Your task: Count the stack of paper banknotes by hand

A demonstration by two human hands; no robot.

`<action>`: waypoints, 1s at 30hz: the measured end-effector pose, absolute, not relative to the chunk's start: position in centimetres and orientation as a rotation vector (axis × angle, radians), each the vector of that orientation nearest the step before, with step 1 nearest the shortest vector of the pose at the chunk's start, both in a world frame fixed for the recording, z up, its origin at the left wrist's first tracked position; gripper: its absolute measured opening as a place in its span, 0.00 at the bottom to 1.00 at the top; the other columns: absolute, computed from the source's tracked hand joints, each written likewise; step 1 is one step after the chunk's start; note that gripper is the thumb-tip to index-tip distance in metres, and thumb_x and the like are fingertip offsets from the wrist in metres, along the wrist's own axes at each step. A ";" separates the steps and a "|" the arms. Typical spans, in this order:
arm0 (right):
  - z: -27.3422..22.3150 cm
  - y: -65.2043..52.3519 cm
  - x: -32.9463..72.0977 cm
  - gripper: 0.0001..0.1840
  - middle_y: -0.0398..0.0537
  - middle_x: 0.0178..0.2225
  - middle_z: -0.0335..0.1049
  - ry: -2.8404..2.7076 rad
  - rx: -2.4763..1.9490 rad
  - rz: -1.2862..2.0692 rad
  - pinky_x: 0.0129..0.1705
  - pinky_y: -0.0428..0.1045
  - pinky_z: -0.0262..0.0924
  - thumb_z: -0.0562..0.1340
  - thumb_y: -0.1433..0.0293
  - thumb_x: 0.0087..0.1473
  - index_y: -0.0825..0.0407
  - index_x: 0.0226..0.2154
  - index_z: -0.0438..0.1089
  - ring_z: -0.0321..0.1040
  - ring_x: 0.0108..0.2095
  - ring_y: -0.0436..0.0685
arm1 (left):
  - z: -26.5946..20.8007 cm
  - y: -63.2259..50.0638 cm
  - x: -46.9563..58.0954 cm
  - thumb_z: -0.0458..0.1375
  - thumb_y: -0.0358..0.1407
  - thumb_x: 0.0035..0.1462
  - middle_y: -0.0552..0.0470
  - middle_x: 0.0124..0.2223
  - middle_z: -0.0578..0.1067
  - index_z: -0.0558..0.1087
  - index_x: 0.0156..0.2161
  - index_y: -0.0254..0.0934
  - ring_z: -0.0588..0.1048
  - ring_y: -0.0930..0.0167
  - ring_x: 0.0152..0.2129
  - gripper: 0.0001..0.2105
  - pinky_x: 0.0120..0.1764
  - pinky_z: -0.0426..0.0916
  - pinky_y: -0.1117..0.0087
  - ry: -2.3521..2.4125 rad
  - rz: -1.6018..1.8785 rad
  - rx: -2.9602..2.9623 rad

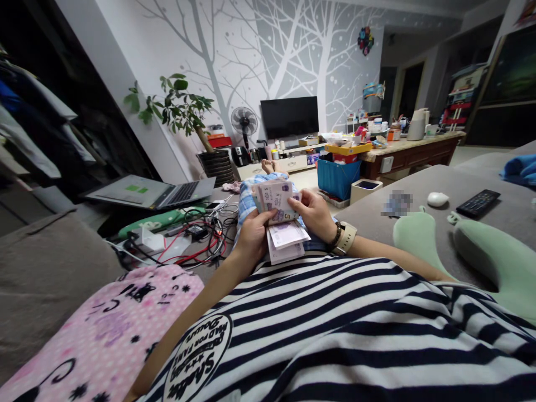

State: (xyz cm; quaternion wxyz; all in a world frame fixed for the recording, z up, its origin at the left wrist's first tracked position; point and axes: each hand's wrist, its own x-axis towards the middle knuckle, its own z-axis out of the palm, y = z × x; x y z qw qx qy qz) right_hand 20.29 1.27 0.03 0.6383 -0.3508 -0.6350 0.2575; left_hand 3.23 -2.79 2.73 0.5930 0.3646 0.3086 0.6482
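A small stack of pale purple banknotes (pixel 274 196) is fanned out between my two hands, over my lap. My left hand (pixel 252 230) grips the notes along their left side, thumb on top. At the upper right, my right hand (pixel 315 213) pinches the edge of the notes between thumb and fingers. Two or so looser banknotes (pixel 288 234) hang below the stack, their lower ends near my striped shirt (pixel 318 301). How many notes there are in all cannot be told. My fingertips behind the notes are hidden.
An open laptop (pixel 142 191) and tangled cables (pixel 213 226) lie left. On the sofa at right are a remote control (pixel 478 203), a white mouse (pixel 438 199) and a green neck pillow (pixel 494 251). A blue bin (pixel 338 177) stands beside a cluttered table (pixel 439 139).
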 end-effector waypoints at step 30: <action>0.2 0.2 20.1 0.38 0.39 0.29 0.64 -1.476 -0.578 0.571 0.40 0.55 0.56 0.75 0.29 0.66 0.43 0.34 0.69 0.57 0.34 0.57 | 2.8 -3.5 2.7 0.80 0.34 0.58 0.44 0.43 0.95 0.93 0.58 0.35 0.96 0.46 0.50 0.23 0.54 0.93 0.52 0.789 1.526 0.970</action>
